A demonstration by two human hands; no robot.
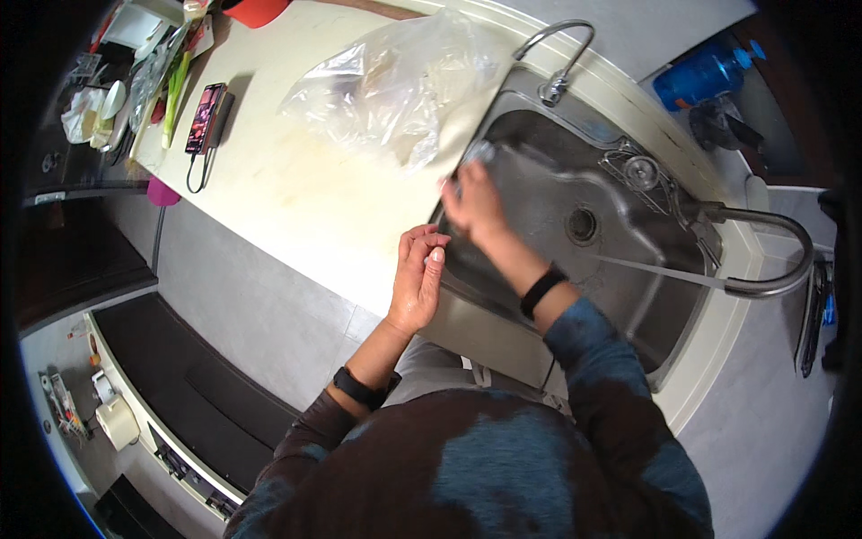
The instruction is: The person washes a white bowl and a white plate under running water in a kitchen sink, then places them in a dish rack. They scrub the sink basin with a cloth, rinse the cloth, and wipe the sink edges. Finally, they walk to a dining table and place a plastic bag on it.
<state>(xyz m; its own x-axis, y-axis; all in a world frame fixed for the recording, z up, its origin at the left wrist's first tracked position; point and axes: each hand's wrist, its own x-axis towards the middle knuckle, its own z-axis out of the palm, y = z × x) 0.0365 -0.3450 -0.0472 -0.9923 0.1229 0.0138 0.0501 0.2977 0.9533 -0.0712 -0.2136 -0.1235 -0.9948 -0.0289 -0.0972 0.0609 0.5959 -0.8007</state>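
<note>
My left hand (417, 279) hovers at the counter's front edge beside the sink, wet, with its fingers half curled. A small pale spot shows under the thumb, too small to name. Over the left rim of the stainless steel sink (532, 182) is my right hand (478, 205), blurred by motion. Just beyond its fingers is a shiny greyish thing (479, 152), also blurred; whether I grip it is not clear. Water runs from the curved faucet (768, 286) at the right into the basin, near the drain (582, 226).
A clear plastic bag (390, 87) with unclear contents covers the counter (269, 182) behind my hands. A lit phone (205, 120) with a cable stands further left, near green onions (176, 94). A second, slim faucet (555, 84) and a wire rack (640, 176) edge the sink.
</note>
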